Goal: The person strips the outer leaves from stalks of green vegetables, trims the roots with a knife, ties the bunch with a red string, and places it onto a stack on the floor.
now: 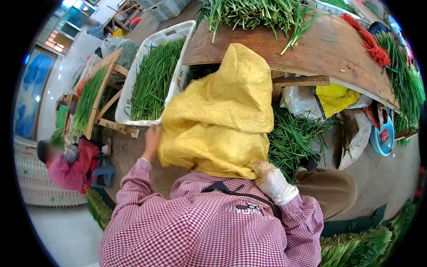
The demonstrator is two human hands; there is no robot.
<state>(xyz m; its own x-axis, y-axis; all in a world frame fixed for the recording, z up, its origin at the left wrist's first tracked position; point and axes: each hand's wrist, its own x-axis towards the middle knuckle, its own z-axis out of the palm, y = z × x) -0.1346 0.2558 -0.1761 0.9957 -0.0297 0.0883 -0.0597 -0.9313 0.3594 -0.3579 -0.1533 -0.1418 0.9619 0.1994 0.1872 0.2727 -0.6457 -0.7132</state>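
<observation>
A creased yellow woven sack (218, 120) spreads over my lap and rises toward the table edge. At its near right corner, my gloved right hand (270, 181) is closed on the cloth. My bare left hand (153, 139) is closed at the sack's left edge, close under the corner of a white plastic crate (121, 116); its fingertips are partly hidden. Long green garlic chives (158, 80) fill that crate. To the right of the sack, a loose heap of green leaves (293, 138) lies on the floor beside my brown-trousered knee (327, 191).
A wooden table (329, 49) ahead carries bunched green stalks (253, 18) and red ties (371, 44). Sacks and a blue basin (382, 138) sit at the right. At the left, a person in pink (73, 171) sits near a wooden stand (100, 95). More greens lie behind me.
</observation>
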